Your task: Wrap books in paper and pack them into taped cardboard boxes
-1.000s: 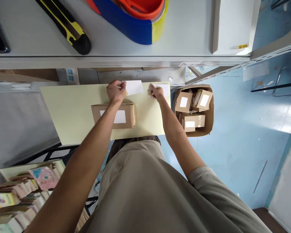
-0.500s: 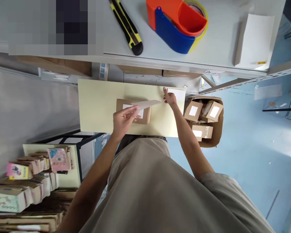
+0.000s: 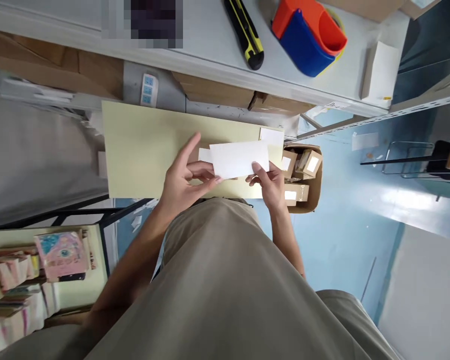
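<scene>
A blank white label sheet (image 3: 234,157) is held level between my two hands, above a pale yellow board (image 3: 142,150). My right hand (image 3: 272,187) pinches its right end, thumb on top and fingers underneath. At the lower left corner, the thumb and fingers of my left hand (image 3: 183,182) close on the sheet, while one finger points up and away. Beneath the sheet, a small cardboard box is mostly hidden; part of its white label (image 3: 205,155) shows beside my left fingers. Another white paper (image 3: 272,136) lies at the board's far right corner.
An open carton (image 3: 315,195) with several labelled boxes stands to the right. On the grey shelf (image 3: 195,45) ahead lie a yellow-black utility knife (image 3: 245,35), a red-blue tape dispenser (image 3: 309,42) and a white paper stack (image 3: 380,72). Books (image 3: 63,252) fill the lower left.
My right hand has left the paper at the board's corner and taken the sheet's right end. The sheet, earlier tilted in my left hand alone, now faces up. The view has shifted.
</scene>
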Demonstrator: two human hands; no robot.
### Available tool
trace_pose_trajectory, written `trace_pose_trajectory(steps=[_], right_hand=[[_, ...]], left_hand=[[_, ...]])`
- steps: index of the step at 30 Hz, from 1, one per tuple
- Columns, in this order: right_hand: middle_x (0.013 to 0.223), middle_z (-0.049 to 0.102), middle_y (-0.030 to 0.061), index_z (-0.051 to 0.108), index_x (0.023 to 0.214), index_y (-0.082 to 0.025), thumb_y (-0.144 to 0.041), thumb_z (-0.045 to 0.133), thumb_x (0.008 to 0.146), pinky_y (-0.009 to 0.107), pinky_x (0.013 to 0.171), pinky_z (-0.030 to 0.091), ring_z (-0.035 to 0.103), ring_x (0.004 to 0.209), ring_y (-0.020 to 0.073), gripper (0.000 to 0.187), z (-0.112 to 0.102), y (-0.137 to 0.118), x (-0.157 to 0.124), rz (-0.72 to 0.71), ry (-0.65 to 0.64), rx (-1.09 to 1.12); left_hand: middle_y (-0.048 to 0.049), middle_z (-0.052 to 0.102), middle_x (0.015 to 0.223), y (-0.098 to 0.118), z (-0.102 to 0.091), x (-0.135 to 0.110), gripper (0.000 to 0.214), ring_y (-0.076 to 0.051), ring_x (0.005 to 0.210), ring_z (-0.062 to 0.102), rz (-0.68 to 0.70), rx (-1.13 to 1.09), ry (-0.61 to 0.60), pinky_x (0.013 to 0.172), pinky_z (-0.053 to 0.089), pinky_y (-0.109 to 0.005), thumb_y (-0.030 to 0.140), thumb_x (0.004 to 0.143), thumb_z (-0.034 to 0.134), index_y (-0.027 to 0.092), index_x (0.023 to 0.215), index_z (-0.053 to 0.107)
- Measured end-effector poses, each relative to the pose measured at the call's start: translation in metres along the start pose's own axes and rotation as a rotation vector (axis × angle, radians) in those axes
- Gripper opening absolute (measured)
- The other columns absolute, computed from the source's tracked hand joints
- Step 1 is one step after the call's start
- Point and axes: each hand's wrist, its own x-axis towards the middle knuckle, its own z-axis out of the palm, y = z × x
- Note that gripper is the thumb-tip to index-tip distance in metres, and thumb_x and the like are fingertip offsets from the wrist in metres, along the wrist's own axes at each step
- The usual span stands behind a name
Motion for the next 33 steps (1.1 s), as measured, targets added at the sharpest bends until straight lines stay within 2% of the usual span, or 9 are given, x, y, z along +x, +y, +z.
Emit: trace_pose_trajectory(steps=[2,5,7,10,13,18,25,33], right_hand=[[0.075,0.075,0.0000,0.079,0.091,-0.030,-0.077,0.088,0.093,0.035,0.064,0.069,0.078,0.071,0.0201,0.048,0.017,-0.011,-0.012,-0.036,0.027,-0.062],[0.075,0.074,-0.0001,0.079,0.091,-0.031,-0.077,0.086,0.095,0.037,0.063,0.069,0.078,0.070,0.0208,0.046,0.045,-0.023,-0.026,-0.093,0.044,-0.107],[0.075,0.073,-0.0002,0.079,0.093,-0.031,-0.076,0.086,0.096,0.037,0.063,0.069,0.078,0.070,0.0210,0.046,0.064,-0.026,-0.031,-0.119,0.044,-0.130],[0.073,0.072,-0.0003,0.079,0.093,-0.031,-0.077,0.085,0.097,0.038,0.063,0.070,0.080,0.071,0.0221,0.047,0.091,-0.028,-0.037,-0.121,0.048,-0.174],[0.073,0.071,-0.0007,0.079,0.091,-0.031,-0.076,0.087,0.096,0.038,0.064,0.071,0.080,0.071,0.0218,0.046,0.118,-0.027,-0.039,-0.129,0.053,-0.164],[0.075,0.071,-0.0012,0.078,0.091,-0.030,-0.079,0.089,0.093,0.035,0.061,0.068,0.079,0.069,0.0194,0.050,0.157,-0.023,-0.039,-0.126,0.053,-0.132],[0.075,0.071,-0.0013,0.078,0.096,-0.030,-0.081,0.090,0.092,0.035,0.061,0.068,0.079,0.070,0.0193,0.052,0.193,-0.014,-0.034,-0.062,0.050,-0.139],[0.078,0.074,-0.0010,0.076,0.098,-0.029,-0.082,0.085,0.096,0.032,0.063,0.067,0.078,0.071,0.0176,0.053,0.225,-0.004,-0.025,0.005,0.023,-0.164]], left_hand=[[-0.0042,0.090,0.099,0.006,-0.019,-0.007,0.083,-0.022,0.079,0.085,-0.019,-0.081,-0.072,0.081,0.074,-0.034,0.048,0.082,0.099,0.028,0.158,0.072],[-0.0065,0.089,0.095,0.008,-0.047,-0.017,0.045,-0.025,0.075,0.085,-0.049,-0.160,-0.198,0.073,0.073,-0.037,0.048,0.085,0.095,0.026,0.123,0.086],[-0.0074,0.088,0.088,0.006,-0.065,-0.022,0.029,-0.026,0.073,0.084,-0.052,-0.188,-0.213,0.068,0.071,-0.037,0.052,0.089,0.089,0.025,0.100,0.086],[-0.0060,0.083,0.077,0.001,-0.088,-0.027,0.030,-0.026,0.071,0.083,-0.061,-0.190,-0.170,0.063,0.068,-0.037,0.056,0.089,0.085,0.026,0.087,0.082],[-0.0038,0.080,0.072,-0.003,-0.112,-0.030,0.031,-0.025,0.069,0.082,-0.064,-0.179,-0.162,0.062,0.067,-0.036,0.056,0.089,0.086,0.026,0.083,0.081],[-0.0040,0.080,0.070,-0.007,-0.152,-0.030,0.029,-0.020,0.065,0.078,0.001,-0.236,-0.223,0.065,0.065,-0.032,0.048,0.090,0.091,0.022,0.081,0.080],[-0.0036,0.083,0.073,-0.011,-0.196,-0.027,0.021,-0.014,0.064,0.075,0.092,-0.232,-0.264,0.065,0.060,-0.025,0.034,0.091,0.090,0.020,0.079,0.079],[-0.0016,0.078,0.071,-0.015,-0.227,-0.028,0.031,-0.020,0.069,0.078,0.011,-0.152,-0.244,0.069,0.065,-0.030,0.052,0.090,0.089,0.025,0.077,0.079]])
